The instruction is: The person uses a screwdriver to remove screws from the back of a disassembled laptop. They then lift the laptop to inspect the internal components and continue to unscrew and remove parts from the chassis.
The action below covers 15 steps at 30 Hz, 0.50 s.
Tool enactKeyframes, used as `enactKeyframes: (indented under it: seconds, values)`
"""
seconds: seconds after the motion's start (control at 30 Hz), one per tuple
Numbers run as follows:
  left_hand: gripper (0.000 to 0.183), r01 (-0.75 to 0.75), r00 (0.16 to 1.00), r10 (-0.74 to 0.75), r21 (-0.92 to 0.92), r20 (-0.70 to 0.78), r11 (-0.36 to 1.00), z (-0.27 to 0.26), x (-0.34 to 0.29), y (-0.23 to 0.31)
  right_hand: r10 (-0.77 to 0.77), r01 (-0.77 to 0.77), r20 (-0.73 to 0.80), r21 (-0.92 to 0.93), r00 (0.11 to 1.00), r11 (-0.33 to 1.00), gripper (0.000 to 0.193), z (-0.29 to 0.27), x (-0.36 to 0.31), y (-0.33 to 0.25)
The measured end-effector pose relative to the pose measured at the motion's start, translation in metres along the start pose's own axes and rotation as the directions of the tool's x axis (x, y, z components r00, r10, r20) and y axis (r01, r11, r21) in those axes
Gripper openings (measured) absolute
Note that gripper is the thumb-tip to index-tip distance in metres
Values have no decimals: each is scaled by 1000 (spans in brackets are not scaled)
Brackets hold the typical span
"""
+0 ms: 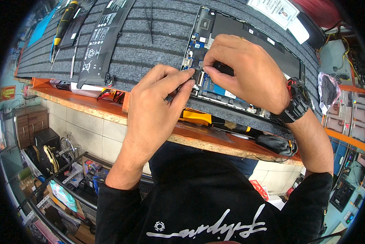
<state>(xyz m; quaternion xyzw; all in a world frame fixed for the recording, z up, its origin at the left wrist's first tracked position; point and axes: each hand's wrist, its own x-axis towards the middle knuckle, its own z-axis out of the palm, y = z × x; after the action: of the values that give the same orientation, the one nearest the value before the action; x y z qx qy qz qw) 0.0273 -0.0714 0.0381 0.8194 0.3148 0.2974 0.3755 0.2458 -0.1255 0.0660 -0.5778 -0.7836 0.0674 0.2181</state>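
An opened laptop base [241, 30] lies on the grey ribbed mat, its inner boards and dark panel exposed. My left hand [156, 97] comes in at the laptop's left front part, thumb and index finger drawn together at a small connector area. Close beside it, my right hand [247, 69] reaches over the boards with thumb and index finger bent into a pinch. Whatever lies between the fingertips of either hand is too small or hidden to make out. The right hand and wrist cover part of the laptop's middle. A black watch [298, 101] is on my right wrist.
Left on the mat [162, 24] lie a long black battery [99, 44], a yellow-black screwdriver [64, 22] and silver tweezers [73, 61]. Thin black tweezers [149, 22] lie further right. Below the orange bench edge [80, 105] is a shelf with a yellow tool [196, 117].
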Motion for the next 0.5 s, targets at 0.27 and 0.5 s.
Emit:
enactKeyframes:
  seconds: [0.27,0.5]
  values:
    - [26,-53,998,52,47,27,997,-1,0,-4,-3,3,1,-2,1000,1000,10,0,0,0]
    - [25,-58,998,56,55,37,997,-2,1,-3,10,-10,5,-1,1000,1000,10,0,0,0]
